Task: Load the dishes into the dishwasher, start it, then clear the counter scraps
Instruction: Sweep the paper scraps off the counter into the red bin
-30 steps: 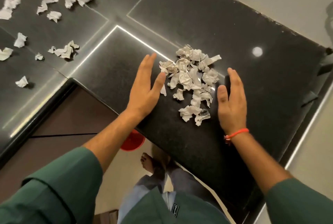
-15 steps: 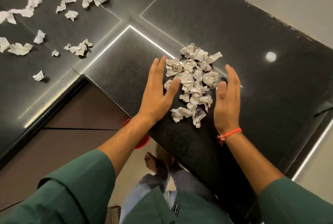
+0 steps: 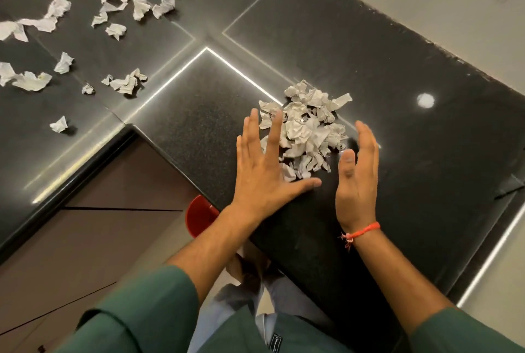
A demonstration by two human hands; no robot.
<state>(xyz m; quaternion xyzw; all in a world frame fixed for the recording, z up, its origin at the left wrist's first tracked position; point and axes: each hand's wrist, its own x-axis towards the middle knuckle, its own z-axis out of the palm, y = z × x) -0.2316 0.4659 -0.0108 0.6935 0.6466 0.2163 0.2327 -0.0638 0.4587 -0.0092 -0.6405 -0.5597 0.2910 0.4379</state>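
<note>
The tabletop (image 3: pixel 369 49) is glossy, speckled black polished stone, the crumpled scraps (image 3: pixel 308 131) are matt white paper, and the sleeves (image 3: pixel 136 321) are smooth green cloth.

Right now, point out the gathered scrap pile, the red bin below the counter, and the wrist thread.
Scrap pile (image 3: pixel 308 131), head view: on the crumpled paper at its middle.
Red bin (image 3: pixel 197 219), head view: on its visible curved wall.
Wrist thread (image 3: pixel 366 230), head view: on the orange band.
</note>
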